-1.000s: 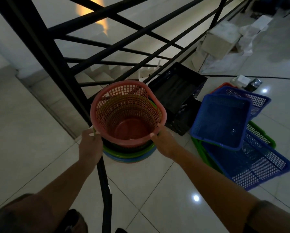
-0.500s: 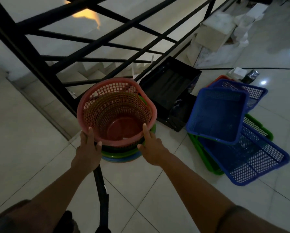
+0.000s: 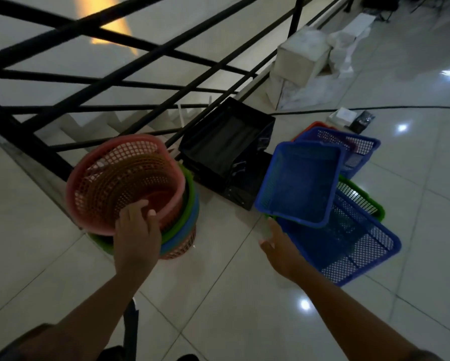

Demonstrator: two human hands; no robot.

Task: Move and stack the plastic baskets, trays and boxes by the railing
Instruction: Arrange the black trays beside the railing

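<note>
Beside the black metal railing [image 3: 130,71], at the foot of its thick slanted post: a stack of round perforated plastic baskets, topmost a pink round mesh basket [image 3: 125,182] tilted toward the railing, nested over a green round basket rim [image 3: 188,201] and a blue round basket rim [image 3: 190,227], with another pinkish mesh basket [image 3: 182,248] lowest, standing on the glossy white tiled floor [image 3: 218,295]. Left hand [image 3: 136,235] at the near rim of the pink basket, fingers curled over the edge and gripping it. Right hand [image 3: 278,242] away from the round stack, fingers stretched out and loose, holding nothing, hovering near the low corner of the rectangular pile; contact with it impossible to tell. Farther from the railing than the round stack, to its right: a deep blue rectangular plastic basket [image 3: 299,183] tilted atop a long flat blue perforated tray [image 3: 349,246], a green perforated tray [image 3: 359,196] showing beneath, another blue mesh basket [image 3: 349,149] behind, and an orange-red rim [image 3: 313,126] peeking past that. Between the two piles, against the railing's lower bars: two black rectangular plastic boxes [image 3: 226,149], one leaning over the other. Further along the railing: a pale cardboard box [image 3: 300,58] with white wrapping [image 3: 349,45] just beside it. Away from the railing, beyond the blue baskets: a small white box [image 3: 342,117] and a dark packet [image 3: 363,121] on the tiles.
</note>
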